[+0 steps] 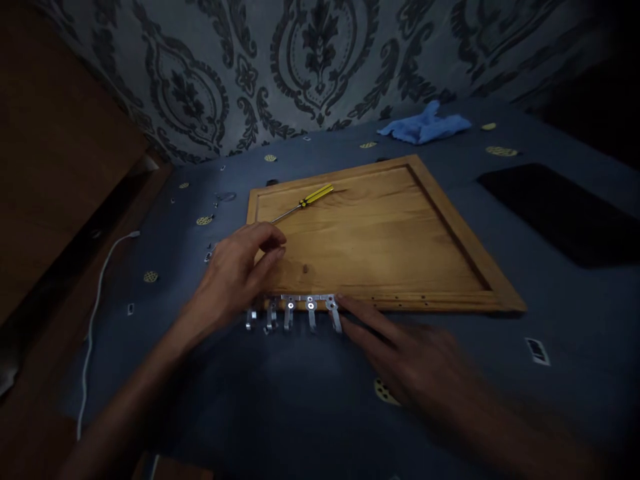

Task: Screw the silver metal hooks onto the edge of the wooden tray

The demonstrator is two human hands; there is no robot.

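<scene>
A wooden panel point(370, 233) with a raised frame lies flat on the blue patterned cloth. Along its near edge runs a metal hook rail point(311, 305) with several hooks pointing toward me; screw heads show on some of them. My right hand point(415, 353), slightly blurred, has its fingertips on the rail's right end, around the last hook. Over the panel's near left corner hovers my left hand point(237, 267), its fingers loosely curved, thumb apart, nothing visible between them. Beyond it a yellow-handled screwdriver point(317, 195) rests on the panel, its tip hidden behind that hand.
A blue cloth point(425, 125) lies crumpled at the back, and a dark flat object point(563, 213) sits at the right. Small metal pieces point(216, 203) lie left of the panel. A white cable point(97, 300) runs down the left side beside brown wooden furniture point(65, 120).
</scene>
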